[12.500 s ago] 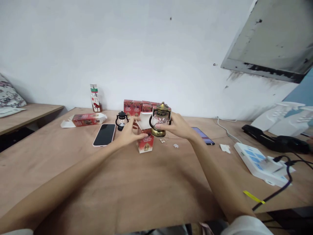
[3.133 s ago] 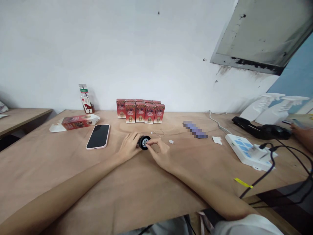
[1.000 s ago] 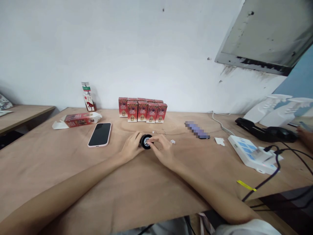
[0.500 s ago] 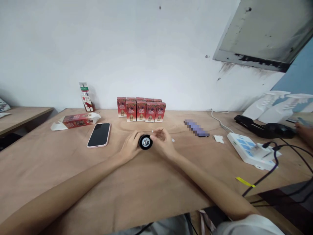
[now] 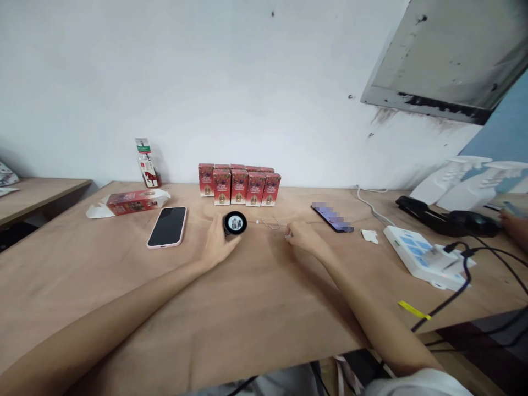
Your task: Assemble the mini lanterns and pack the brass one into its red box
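My left hand [image 5: 218, 242] curls round a round black object [image 5: 235, 223] from the left, fingers along its side and thumb below it. Its face carries a black rim round a pale disc with dark marks too small to read. A thin wire [image 5: 270, 225] with a tiny white end lies on the table to the right of it. Close beyond the wire, my right hand [image 5: 305, 237] rests low over the table with its fingers pinched together. Something small and whitish shows at the fingertips; what it is I cannot make out.
Several red boxes [image 5: 247, 190] stand by the wall. At left are a phone [image 5: 167, 226], an opened red box [image 5: 132, 202] and a bottle [image 5: 148, 168]. A second phone [image 5: 332, 218], a power strip [image 5: 412, 247], cables and white spray bottles [image 5: 443, 179] occupy the right, near another person's hand [image 5: 513, 223].
My right hand has left the round black object and moved right, down to the table. My left hand has shifted the object slightly left and away from me. The thin wire now shows.
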`<state>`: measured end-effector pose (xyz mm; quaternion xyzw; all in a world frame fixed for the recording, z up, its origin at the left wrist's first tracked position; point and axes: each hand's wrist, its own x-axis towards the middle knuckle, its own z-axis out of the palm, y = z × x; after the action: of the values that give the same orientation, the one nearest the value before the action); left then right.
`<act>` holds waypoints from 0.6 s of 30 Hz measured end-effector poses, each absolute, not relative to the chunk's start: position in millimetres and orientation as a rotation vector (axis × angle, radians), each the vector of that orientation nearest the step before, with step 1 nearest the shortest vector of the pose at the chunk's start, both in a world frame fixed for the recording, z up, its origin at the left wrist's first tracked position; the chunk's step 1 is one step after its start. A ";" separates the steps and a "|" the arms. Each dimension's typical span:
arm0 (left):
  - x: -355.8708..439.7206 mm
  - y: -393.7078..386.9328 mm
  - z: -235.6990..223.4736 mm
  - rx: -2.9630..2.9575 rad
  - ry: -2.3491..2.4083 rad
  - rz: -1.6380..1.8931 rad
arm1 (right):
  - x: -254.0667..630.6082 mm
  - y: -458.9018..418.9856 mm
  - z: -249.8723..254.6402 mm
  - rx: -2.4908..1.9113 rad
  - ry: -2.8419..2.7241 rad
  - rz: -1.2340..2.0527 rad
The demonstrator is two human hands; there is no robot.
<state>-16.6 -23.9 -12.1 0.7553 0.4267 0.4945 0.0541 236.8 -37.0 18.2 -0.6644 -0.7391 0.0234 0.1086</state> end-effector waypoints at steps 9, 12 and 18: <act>-15.8 -28.6 -9.6 2.448 1.181 1.379 | 187.9 -51.3 11.9 -1.041 -1.762 0.195; -15.5 -28.2 -9.4 2.497 1.100 1.387 | 170.5 -63.2 9.4 -0.809 -1.747 0.205; -15.9 -29.2 -8.6 2.586 1.047 1.395 | 159.4 -71.5 5.1 -0.725 -1.772 0.117</act>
<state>-15.9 -29.2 -8.6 0.8290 0.3355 0.4472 0.0110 159.4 -71.5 5.1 -0.3093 -0.7563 0.0499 0.5744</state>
